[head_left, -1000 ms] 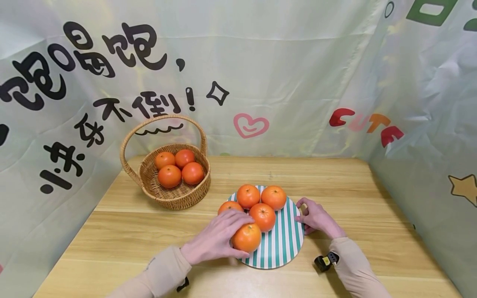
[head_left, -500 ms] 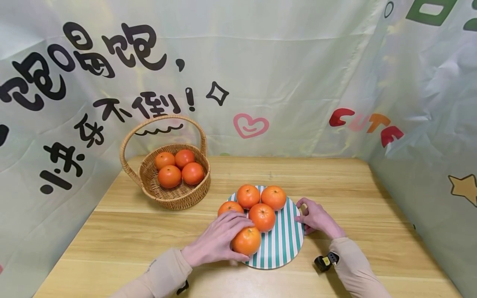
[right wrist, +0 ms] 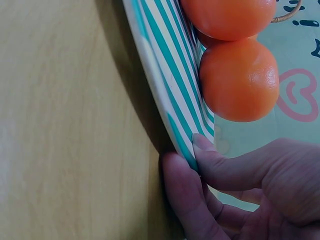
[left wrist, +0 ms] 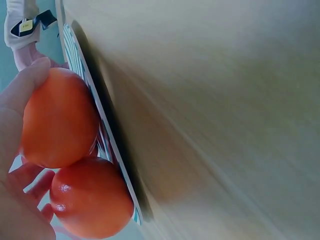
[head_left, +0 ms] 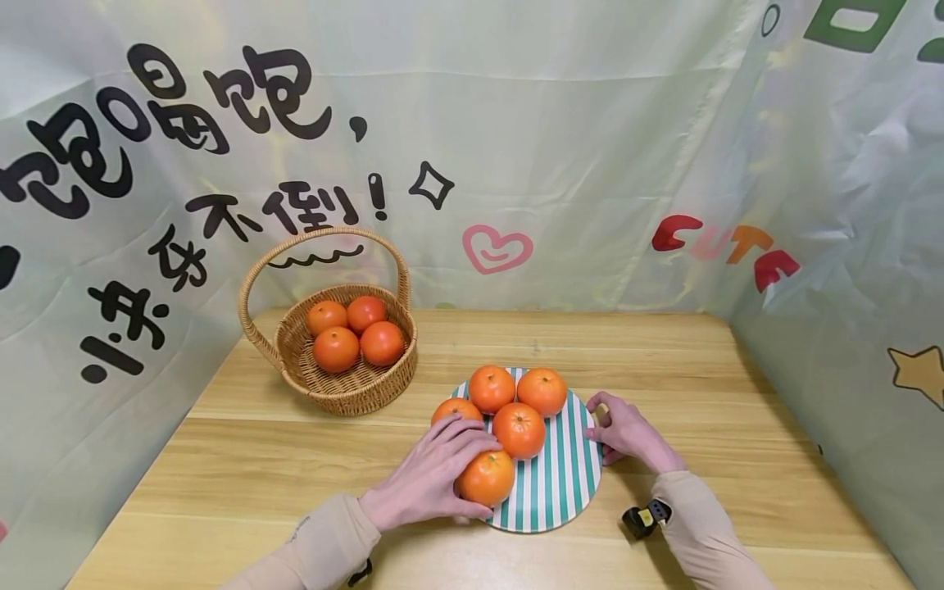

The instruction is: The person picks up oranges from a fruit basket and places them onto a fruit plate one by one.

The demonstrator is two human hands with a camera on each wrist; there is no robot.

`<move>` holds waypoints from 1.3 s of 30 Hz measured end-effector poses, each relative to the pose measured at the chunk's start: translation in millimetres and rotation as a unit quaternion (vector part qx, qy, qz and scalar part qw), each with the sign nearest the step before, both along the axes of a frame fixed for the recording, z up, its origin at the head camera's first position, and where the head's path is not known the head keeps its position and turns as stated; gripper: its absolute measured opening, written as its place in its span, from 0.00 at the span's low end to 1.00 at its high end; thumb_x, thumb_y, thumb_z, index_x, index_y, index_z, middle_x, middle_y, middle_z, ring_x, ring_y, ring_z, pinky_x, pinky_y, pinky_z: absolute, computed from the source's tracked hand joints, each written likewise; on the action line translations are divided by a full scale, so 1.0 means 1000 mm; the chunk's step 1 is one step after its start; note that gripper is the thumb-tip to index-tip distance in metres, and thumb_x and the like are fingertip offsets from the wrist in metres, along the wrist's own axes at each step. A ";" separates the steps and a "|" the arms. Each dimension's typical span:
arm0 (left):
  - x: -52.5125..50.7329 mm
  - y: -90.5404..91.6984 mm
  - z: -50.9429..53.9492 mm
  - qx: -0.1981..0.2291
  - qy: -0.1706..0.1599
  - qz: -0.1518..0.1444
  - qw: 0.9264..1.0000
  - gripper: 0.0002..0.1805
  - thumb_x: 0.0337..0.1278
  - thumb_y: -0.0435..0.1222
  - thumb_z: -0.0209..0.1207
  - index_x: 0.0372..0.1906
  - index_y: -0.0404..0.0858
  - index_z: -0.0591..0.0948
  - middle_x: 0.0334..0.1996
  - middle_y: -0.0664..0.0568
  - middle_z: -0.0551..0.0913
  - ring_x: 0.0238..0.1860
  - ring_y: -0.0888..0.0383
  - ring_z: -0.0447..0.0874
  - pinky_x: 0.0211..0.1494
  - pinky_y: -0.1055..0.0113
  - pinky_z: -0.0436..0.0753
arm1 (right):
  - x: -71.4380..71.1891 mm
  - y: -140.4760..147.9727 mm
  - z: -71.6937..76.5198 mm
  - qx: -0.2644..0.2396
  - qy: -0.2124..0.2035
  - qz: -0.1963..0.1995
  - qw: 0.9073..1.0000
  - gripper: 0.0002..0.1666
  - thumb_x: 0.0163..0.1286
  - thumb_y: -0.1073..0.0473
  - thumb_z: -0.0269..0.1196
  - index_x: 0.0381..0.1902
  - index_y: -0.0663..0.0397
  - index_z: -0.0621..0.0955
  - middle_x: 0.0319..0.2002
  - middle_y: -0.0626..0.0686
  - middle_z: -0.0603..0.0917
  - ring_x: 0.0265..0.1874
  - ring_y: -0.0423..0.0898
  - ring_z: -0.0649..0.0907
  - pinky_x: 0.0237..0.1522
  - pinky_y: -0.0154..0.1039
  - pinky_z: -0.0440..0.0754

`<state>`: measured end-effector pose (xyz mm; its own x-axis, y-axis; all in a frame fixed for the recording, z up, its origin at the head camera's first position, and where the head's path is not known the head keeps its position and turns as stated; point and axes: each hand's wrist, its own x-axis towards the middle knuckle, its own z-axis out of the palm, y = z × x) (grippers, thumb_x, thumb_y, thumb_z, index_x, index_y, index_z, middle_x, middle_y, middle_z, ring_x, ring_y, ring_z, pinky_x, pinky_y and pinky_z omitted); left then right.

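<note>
The left hand (head_left: pixel 430 477) grips an orange, (head_left: pixel 488 480) the right hand (head_left: pixel 628 431) a striped plate (head_left: pixel 562 467).

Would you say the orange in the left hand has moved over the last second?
Yes, slightly: in the head view, the orange in the left hand has shifted toward the person, judged against the unmoved striped plate.

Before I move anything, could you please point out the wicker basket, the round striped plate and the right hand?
Wicker basket (head_left: pixel 376 395): head view, on the front of its woven wall.
Round striped plate (head_left: pixel 555 475): head view, on its bare striped surface.
Right hand (head_left: pixel 628 430): head view, on the back of the hand.
</note>
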<state>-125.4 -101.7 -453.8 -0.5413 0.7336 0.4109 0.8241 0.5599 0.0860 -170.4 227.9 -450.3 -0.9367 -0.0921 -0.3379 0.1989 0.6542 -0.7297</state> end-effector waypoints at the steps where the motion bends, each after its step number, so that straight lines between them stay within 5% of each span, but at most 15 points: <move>1: 0.000 0.000 0.000 0.001 0.001 0.001 1.000 0.45 0.37 0.67 0.71 0.63 0.51 0.75 0.59 0.58 0.80 0.66 0.56 0.73 0.76 0.52 0.65 | 0.000 0.000 0.000 0.000 0.002 0.002 1.000 0.21 0.68 0.69 0.64 0.56 0.63 0.70 0.28 0.56 0.75 0.18 0.46 0.79 0.21 0.42 0.85; 19: -0.002 -0.001 -0.002 0.002 0.039 -0.004 0.999 0.47 0.32 0.69 0.72 0.61 0.51 0.76 0.58 0.58 0.79 0.64 0.57 0.74 0.75 0.53 0.68 | 0.001 0.001 -0.003 -0.002 0.012 0.003 1.000 0.20 0.67 0.69 0.65 0.54 0.63 0.71 0.26 0.55 0.75 0.17 0.45 0.79 0.20 0.42 0.84; 39: 0.000 -0.004 -0.006 -0.012 0.020 -0.004 1.000 0.47 0.36 0.69 0.70 0.62 0.49 0.74 0.60 0.58 0.76 0.67 0.58 0.71 0.80 0.57 0.60 | -0.001 0.001 -0.004 -0.004 0.008 0.000 1.000 0.21 0.68 0.69 0.64 0.55 0.62 0.70 0.26 0.55 0.75 0.17 0.45 0.79 0.20 0.41 0.85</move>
<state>-125.4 -105.3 -459.6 -0.5180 0.7484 0.4142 0.8315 0.5541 0.0389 -171.8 229.2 -453.9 -0.9419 -0.0955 -0.3222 0.1867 0.6486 -0.7379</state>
